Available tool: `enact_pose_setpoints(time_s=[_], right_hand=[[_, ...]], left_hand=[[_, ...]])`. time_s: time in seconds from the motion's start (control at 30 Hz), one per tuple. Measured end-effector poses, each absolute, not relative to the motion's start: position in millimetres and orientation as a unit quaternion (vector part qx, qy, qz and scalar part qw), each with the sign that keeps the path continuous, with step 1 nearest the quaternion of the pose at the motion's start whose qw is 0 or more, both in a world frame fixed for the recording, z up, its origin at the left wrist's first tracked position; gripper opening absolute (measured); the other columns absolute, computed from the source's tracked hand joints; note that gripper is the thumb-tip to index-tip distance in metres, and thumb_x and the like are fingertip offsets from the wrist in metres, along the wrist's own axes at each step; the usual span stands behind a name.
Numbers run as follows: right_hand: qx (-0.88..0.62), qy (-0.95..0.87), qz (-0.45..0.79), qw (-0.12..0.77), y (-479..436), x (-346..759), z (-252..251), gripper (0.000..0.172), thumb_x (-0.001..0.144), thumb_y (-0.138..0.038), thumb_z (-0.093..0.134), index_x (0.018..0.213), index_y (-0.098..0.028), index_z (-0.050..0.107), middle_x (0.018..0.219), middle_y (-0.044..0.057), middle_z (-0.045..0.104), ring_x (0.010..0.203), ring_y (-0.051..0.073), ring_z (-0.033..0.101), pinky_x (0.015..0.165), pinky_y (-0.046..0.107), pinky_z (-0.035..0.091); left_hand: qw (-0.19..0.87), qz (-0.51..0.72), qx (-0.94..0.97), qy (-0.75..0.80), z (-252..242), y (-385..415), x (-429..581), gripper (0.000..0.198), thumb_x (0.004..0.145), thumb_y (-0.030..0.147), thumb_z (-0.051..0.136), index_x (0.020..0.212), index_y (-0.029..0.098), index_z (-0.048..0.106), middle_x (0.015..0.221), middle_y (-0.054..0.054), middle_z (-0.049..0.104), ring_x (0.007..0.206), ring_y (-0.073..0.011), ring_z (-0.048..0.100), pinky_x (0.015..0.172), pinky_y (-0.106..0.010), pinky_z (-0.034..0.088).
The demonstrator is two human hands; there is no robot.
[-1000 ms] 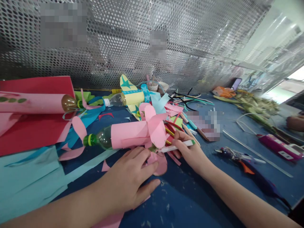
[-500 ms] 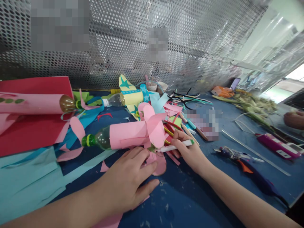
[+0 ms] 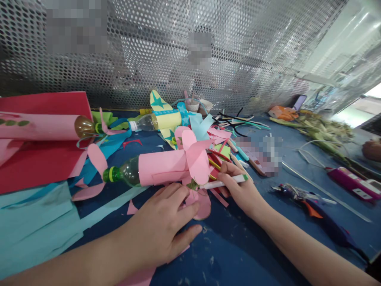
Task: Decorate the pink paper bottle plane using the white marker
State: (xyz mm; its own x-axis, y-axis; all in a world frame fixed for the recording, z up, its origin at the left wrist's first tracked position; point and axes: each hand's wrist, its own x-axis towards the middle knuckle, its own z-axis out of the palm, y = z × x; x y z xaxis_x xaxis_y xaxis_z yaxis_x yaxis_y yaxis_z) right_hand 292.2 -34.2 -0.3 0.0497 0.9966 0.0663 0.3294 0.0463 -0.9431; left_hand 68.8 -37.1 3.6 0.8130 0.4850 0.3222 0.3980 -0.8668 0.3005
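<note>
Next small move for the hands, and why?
Probably a short stroke with the marker on the lower pink flap: the right hand grips it, its tip end beside the green patch, and the left hand's fingers lie over the flap's edge, seemingly steadying it.

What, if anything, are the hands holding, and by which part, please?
The right hand holds a white marker by its middle; the left hand touches a pink petal without visibly gripping.

Pink-wrapped bottle (image 3: 162, 167) on a blue table (image 3: 235, 254), left hand (image 3: 169, 220) at its paper fins (image 3: 198, 157), white marker (image 3: 210, 184) in right hand (image 3: 239, 190).
</note>
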Motion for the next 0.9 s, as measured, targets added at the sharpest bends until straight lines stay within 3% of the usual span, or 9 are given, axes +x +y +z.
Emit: enact_pose_setpoints(time_s=[0.3,0.73,0.9], right_hand=[[-0.584,-0.564,0.378,0.445,-34.2,291.2,0.0,0.023,0.080,-0.029,0.052,0.061,-0.025,0.038,0.039,-0.008,0.044,0.039,0.011,0.038,0.044,0.025,0.034],[-0.572,-0.581,0.390,0.428,-34.7,291.4,0.9,0.027,0.084,-0.031,0.053,0.063,-0.025,0.039,0.041,-0.006,0.050,0.040,0.012,0.043,0.048,0.028,0.040],[-0.566,-0.564,0.403,0.446,-35.0,289.8,2.0,0.025,0.082,-0.029,0.053,0.062,-0.024,0.039,0.041,-0.008,0.046,0.038,0.010,0.039,0.042,0.024,0.032]], left_hand=[[0.115,0.200,0.945,0.233,4.4,-37.4,69.8,0.027,0.093,0.028,0.052,0.108,0.013,0.067,0.102,-0.015,0.061,0.096,-0.0315,0.058,0.082,-0.050,0.056],[0.119,0.197,0.945,0.231,4.1,-36.6,69.2,0.028,0.094,0.030,0.050,0.107,0.012,0.068,0.103,-0.016,0.061,0.096,-0.0323,0.058,0.082,-0.052,0.056],[0.114,0.207,0.942,0.239,-0.8,-38.8,69.6,0.028,0.094,0.031,0.050,0.108,0.013,0.067,0.104,-0.016,0.060,0.098,-0.0320,0.057,0.082,-0.052,0.056]])
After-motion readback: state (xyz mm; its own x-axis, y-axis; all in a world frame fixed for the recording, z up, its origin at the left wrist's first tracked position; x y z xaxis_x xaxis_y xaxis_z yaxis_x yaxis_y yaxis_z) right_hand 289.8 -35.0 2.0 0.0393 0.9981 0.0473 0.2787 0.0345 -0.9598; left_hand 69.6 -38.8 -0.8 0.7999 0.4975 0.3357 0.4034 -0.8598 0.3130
